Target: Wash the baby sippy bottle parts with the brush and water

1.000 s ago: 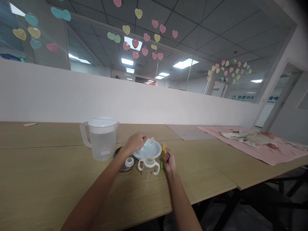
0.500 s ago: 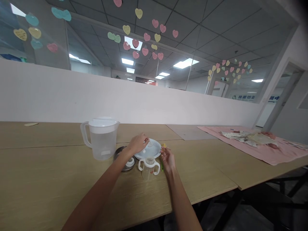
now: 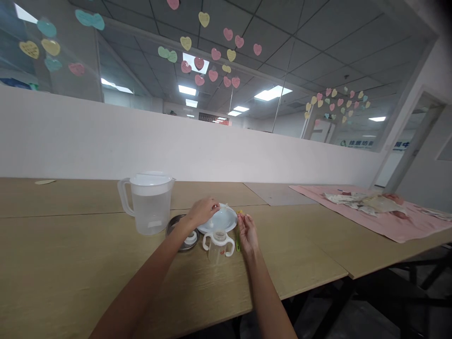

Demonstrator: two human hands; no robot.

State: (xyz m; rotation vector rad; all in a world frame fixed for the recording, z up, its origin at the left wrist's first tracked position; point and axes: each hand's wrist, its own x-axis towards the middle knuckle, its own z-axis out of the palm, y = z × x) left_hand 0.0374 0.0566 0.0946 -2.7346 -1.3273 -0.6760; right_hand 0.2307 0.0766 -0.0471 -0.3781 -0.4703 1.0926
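My left hand is over the left rim of a pale plate, its fingers bent together; what they hold, if anything, is too small to name. Just right of the plate, my right hand is beside a green-handled utensil with a yellow end, fingers curled; whether it grips anything is unclear. A clear bottle with two white handles and an open top stands upright in front of the plate. Partly under my left forearm, a metal bowl holds a white ring-shaped part.
A lidded clear pitcher with liquid stands left of the bowl. At the right, a pink cloth bears a doll-like figure and pale clothing. A white wall with glass above runs behind the table.
The small clear piece seen on the plate is no longer at its middle; something pale shows at the back rim. My right hand has shifted slightly and turned.
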